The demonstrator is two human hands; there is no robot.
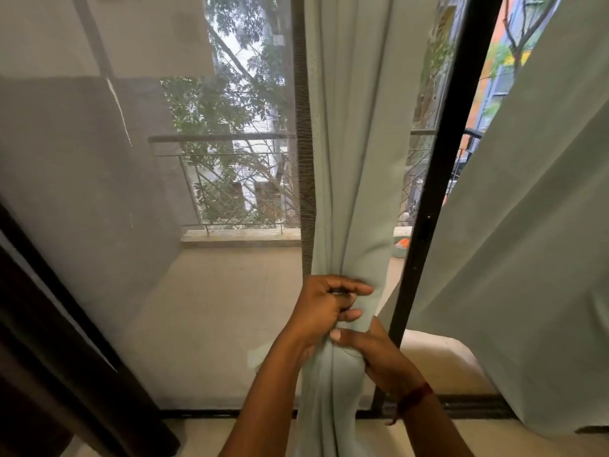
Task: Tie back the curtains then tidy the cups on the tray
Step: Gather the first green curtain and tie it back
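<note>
A pale green curtain (356, 159) hangs in front of the balcony door, gathered into a narrow bunch at waist height. My left hand (324, 308) grips the bunch from the left, fingers curled round its front. Just below, my right hand (379, 354) holds the same bunch from the right, thumb pressed across the folds. A red thread circles my right wrist. A second pale green curtain (527, 242) hangs loose on the right. No tie-back, cups or tray are in view.
A black door frame post (438, 179) stands right of the gathered curtain. A mesh screen (131, 192) covers the left opening, with a balcony railing (230, 179) and trees beyond. A dark brown curtain (49, 357) hangs at the far left.
</note>
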